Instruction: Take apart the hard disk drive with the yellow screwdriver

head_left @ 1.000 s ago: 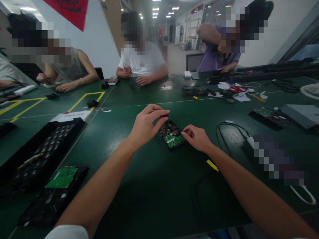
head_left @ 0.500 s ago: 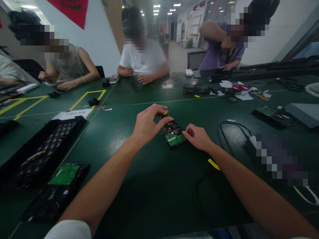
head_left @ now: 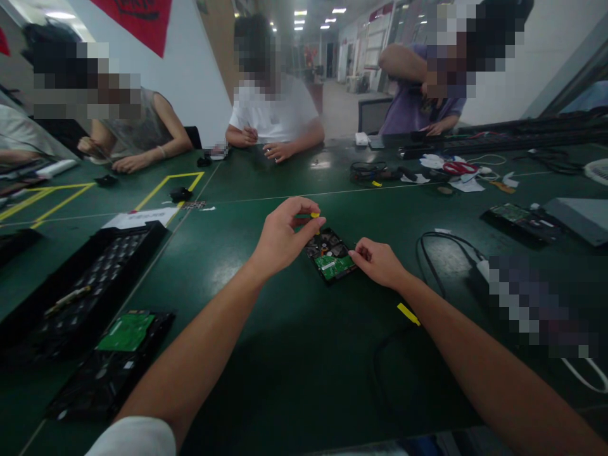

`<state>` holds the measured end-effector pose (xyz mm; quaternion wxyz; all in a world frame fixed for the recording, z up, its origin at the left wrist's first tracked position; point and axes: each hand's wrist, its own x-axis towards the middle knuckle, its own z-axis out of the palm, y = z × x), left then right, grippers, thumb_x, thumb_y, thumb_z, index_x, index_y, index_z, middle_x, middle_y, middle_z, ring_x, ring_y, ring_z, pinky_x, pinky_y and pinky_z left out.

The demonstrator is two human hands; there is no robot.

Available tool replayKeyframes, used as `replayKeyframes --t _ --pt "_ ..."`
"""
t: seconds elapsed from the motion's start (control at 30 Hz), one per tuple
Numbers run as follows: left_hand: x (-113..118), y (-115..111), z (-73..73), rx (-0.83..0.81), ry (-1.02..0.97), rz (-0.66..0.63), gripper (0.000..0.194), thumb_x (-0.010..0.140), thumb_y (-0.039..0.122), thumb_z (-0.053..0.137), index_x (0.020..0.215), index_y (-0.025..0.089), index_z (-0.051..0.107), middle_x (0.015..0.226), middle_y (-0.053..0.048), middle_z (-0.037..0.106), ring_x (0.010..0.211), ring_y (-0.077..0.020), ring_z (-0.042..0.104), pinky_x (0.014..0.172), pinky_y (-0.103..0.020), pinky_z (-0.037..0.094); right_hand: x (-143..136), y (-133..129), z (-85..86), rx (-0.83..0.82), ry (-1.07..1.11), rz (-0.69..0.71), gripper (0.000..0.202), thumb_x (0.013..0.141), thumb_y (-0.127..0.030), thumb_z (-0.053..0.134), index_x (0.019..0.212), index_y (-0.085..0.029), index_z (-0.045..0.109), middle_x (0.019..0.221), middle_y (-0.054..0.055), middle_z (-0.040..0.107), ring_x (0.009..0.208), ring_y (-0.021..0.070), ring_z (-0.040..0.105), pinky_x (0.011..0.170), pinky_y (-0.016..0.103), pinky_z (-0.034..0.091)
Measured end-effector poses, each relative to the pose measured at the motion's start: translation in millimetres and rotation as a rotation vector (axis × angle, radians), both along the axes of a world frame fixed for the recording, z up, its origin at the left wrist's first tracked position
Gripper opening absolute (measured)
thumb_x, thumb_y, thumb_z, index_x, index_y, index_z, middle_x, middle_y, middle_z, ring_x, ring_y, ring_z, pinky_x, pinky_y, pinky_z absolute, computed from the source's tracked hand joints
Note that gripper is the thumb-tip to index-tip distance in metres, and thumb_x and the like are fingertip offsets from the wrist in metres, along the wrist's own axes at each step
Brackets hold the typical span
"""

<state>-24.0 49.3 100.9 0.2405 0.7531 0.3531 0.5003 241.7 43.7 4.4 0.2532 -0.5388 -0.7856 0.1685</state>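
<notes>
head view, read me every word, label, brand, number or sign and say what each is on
No text can be read here.
Red banner: dark characters, cropped and too blurred.
White sheet: faint characters, too blurred.
Pale label on the middle hard drive: too small.
White sticker on the near-left hard drive: too small.

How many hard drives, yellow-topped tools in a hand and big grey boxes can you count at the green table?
Hard drives: 3
Yellow-topped tool in a hand: 1
Big grey box: 1
Total: 5

Black drive (head_left: 336,240) (green circuit board (head_left: 328,265))
</notes>
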Motion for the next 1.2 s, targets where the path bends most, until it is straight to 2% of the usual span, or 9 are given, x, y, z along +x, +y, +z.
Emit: replayKeyframes --t 0.1,0.23,0.37,0.53,0.7,0.83,1.0,1.2 --pt "-3.5 -0.6 5.4 0.135 0.127 0.079 0.013 0.093 0.024 0.068 0.105 0.023 0.072 0.109 -0.006 0.069 0.100 -0.0188 0.067 0.088 -0.035 0.058 0.1 -0.2 0.6 -0.002 -0.002 0.001 0.026 0.099 -0.045 0.056 0.088 -0.021 0.061 0.075 0.002 0.067 0.064 0.0160 0.057 0.059 0.029 0.038" --pt "-4.9 -1.7 6.9 0.210 0.224 0.086 0.021 0.098 0.017 0.059 0.114 0.022 0.071 0.114 -0.006 0.072 0.104 -0.0191 0.068 0.095 -0.038 0.056 0.7 0.6 1.3 -0.016 -0.009 0.000 0.027 0.099 -0.045 0.055 0.088 -0.021 0.062 0.074 0.002 0.067 0.064 0.0161 0.057 0.059 0.029 0.037" --pt "-2.1 -1.1 0.0 0.151 0.222 0.083 0.028 0.094 0.022 0.068 0.123 0.021 0.065 0.118 -0.007 0.073 0.099 -0.0189 0.072 0.095 -0.038 0.058 0.9 1.1 1.0 -0.016 -0.015 0.003 0.027 0.099 -0.045 0.055 0.088 -0.021 0.062 0.073 0.002 0.066 0.063 0.0166 0.057 0.058 0.029 0.037" --pt "0.4 0.4 -7.8 0.047 0.150 0.065 0.037 0.087 0.031 0.078 0.117 0.021 0.058 0.114 -0.009 0.071 0.102 -0.0219 0.072 0.094 -0.042 0.060 0.3 1.4 0.8 -0.007 -0.011 0.001 0.027 0.099 -0.045 0.055 0.087 -0.022 0.061 0.073 0.002 0.067 0.064 0.0172 0.058 0.059 0.029 0.037" --pt "0.8 0.8 -7.6 0.071 0.124 0.064 0.029 0.088 0.022 0.075 0.111 0.021 0.057 0.117 -0.007 0.063 0.106 -0.0197 0.066 0.086 -0.035 0.062 -0.2 1.5 1.0 -0.007 -0.016 0.002 0.026 0.098 -0.045 0.056 0.088 -0.022 0.062 0.074 0.003 0.067 0.065 0.0172 0.058 0.059 0.029 0.038" --pt "-3.4 1.2 -2.7 0.147 0.238 0.075 0.028 0.092 0.015 0.066 0.118 0.022 0.060 0.118 -0.007 0.060 0.103 -0.0183 0.064 0.086 -0.033 0.060 -0.5 0.4 1.0 -0.008 -0.019 -0.002 0.026 0.098 -0.045 0.056 0.088 -0.021 0.062 0.074 0.002 0.067 0.065 0.0170 0.058 0.059 0.029 0.038" --pt "-9.8 4.1 0.3 0.200 0.317 0.145 0.031 0.093 0.008 0.058 0.120 0.023 0.064 0.118 -0.007 0.065 0.101 -0.0187 0.066 0.091 -0.037 0.057 -0.4 -0.5 2.1 -0.011 -0.019 0.005 0.027 0.099 -0.045 0.055 0.088 -0.021 0.062 0.075 0.003 0.067 0.065 0.0168 0.058 0.059 0.029 0.038" --pt "-5.3 2.2 -3.0 0.120 0.227 0.120 0.028 0.091 0.021 0.072 0.116 0.021 0.061 0.116 -0.006 0.073 0.096 -0.0192 0.074 0.091 -0.037 0.060 -0.1 0.3 0.9 -0.019 -0.014 -0.001 0.026 0.099 -0.045 0.056 0.088 -0.021 0.062 0.074 0.002 0.067 0.064 0.0166 0.058 0.059 0.029 0.037"
